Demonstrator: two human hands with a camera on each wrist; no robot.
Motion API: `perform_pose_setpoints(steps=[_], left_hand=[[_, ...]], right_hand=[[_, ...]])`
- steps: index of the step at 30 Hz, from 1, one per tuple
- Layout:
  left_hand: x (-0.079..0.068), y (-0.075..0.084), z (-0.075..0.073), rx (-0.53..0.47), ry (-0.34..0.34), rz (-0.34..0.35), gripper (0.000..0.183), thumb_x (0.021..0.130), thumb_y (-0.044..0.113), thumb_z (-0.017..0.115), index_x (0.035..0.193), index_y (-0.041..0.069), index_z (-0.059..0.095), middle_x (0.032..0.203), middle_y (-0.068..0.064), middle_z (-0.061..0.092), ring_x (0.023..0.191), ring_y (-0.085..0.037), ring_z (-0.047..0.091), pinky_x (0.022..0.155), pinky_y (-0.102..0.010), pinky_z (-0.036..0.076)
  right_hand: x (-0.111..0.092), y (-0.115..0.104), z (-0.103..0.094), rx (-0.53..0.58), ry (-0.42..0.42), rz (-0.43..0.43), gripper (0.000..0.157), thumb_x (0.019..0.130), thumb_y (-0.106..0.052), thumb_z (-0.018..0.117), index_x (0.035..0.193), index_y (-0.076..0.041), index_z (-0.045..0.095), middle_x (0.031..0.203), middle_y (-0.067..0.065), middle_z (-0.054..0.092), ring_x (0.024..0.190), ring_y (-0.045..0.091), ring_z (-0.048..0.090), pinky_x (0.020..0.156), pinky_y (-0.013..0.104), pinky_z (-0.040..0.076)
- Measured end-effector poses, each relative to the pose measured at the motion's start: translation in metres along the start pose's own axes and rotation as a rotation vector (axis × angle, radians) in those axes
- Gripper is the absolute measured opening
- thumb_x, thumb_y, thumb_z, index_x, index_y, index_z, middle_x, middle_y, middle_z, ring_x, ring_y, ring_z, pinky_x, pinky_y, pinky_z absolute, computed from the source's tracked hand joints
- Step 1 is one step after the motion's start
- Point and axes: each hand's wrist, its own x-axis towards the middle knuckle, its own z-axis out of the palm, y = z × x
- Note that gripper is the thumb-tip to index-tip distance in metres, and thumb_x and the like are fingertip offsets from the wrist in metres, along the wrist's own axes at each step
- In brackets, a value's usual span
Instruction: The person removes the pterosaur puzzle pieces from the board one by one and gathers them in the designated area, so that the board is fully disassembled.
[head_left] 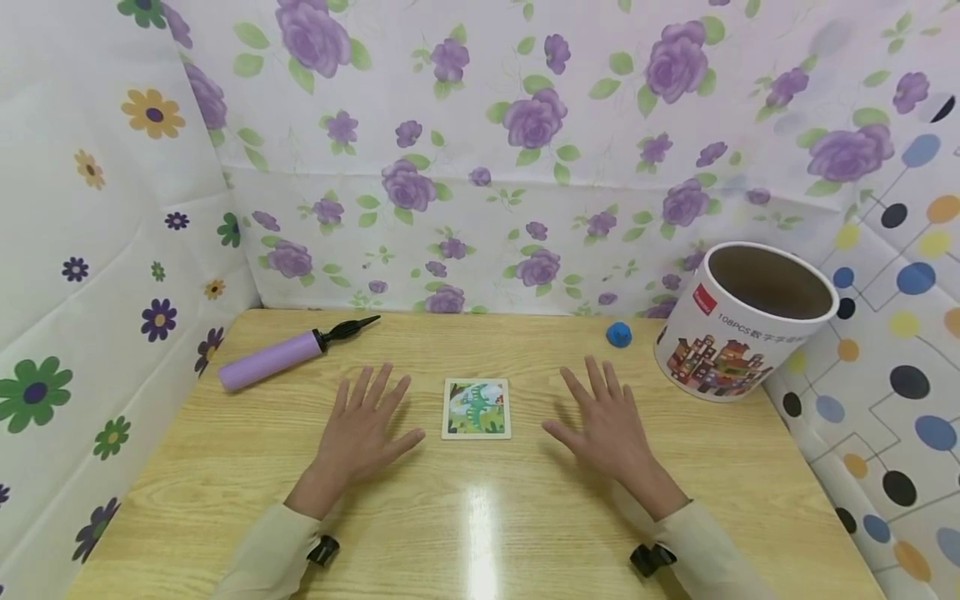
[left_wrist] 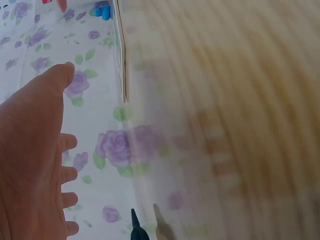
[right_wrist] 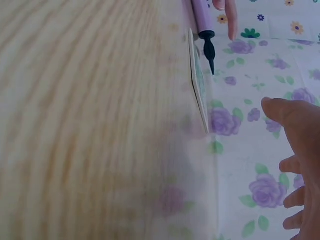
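Note:
A small square picture puzzle with a green dinosaur (head_left: 477, 409) lies flat between my two hands, touched by neither. To its left, my left hand (head_left: 362, 430) is held over the wooden table with fingers spread and nothing in it. My right hand (head_left: 607, 429) mirrors it on the other side, fingers spread, also holding nothing. Beyond the left hand lies a purple hand pump (head_left: 273, 360) with a black nozzle pointing to the back. In the right wrist view the puzzle's edge (right_wrist: 196, 82) shows side-on, with the thumb apart from it.
A large white bucket (head_left: 742, 321) with printed building blocks stands at the back right. Near the table's back edge sits a small blue object (head_left: 619, 334). Flowered cloth (head_left: 480, 233) rises behind the wooden table (head_left: 405, 533), and patterned cloth hangs on both sides.

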Motion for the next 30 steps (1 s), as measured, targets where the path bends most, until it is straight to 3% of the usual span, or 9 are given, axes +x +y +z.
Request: perform_pose_setpoints(steps=[8, 15, 22, 30], left_hand=[[0.001, 0.019, 0.005, -0.074, -0.027, 0.001, 0.088, 0.095, 0.068, 0.055, 0.163, 0.017, 0.031, 0.170, -0.015, 0.018, 0.155, -0.042, 0.015, 0.117, -0.073, 0.012], [0.000, 0.037, 0.009, -0.122, -0.075, 0.033, 0.087, 0.097, 0.069, 0.050, 0.162, 0.013, 0.032, 0.169, -0.017, 0.019, 0.155, -0.042, 0.016, 0.121, -0.063, 0.016], [0.003, 0.057, 0.014, -0.151, -0.156, 0.083, 0.087, 0.099, 0.068, 0.046, 0.162, 0.009, 0.030, 0.169, -0.018, 0.018, 0.155, -0.041, 0.016, 0.122, -0.061, 0.017], [0.012, 0.079, 0.018, -0.181, -0.218, 0.115, 0.085, 0.101, 0.064, 0.046, 0.161, 0.005, 0.030, 0.169, -0.020, 0.017, 0.154, -0.045, 0.016, 0.121, -0.061, 0.019]], right_hand=[[0.013, -0.002, 0.002, 0.057, -0.029, -0.071, 0.088, 0.093, -0.072, 0.054, 0.162, -0.023, 0.032, 0.169, 0.017, 0.018, 0.155, 0.042, 0.013, 0.114, 0.071, 0.026], [0.029, -0.001, 0.004, 0.153, -0.045, -0.157, 0.084, 0.094, -0.065, 0.060, 0.160, -0.019, 0.037, 0.168, 0.019, 0.021, 0.154, 0.044, 0.017, 0.119, 0.063, 0.025], [0.046, 0.001, 0.008, 0.221, -0.070, -0.216, 0.078, 0.096, -0.060, 0.062, 0.158, -0.019, 0.041, 0.167, 0.015, 0.026, 0.153, 0.042, 0.024, 0.114, 0.064, 0.033], [0.065, -0.004, 0.016, 0.313, -0.087, -0.252, 0.062, 0.099, -0.046, 0.066, 0.151, -0.015, 0.053, 0.160, 0.016, 0.041, 0.144, 0.040, 0.041, 0.111, 0.062, 0.038]])
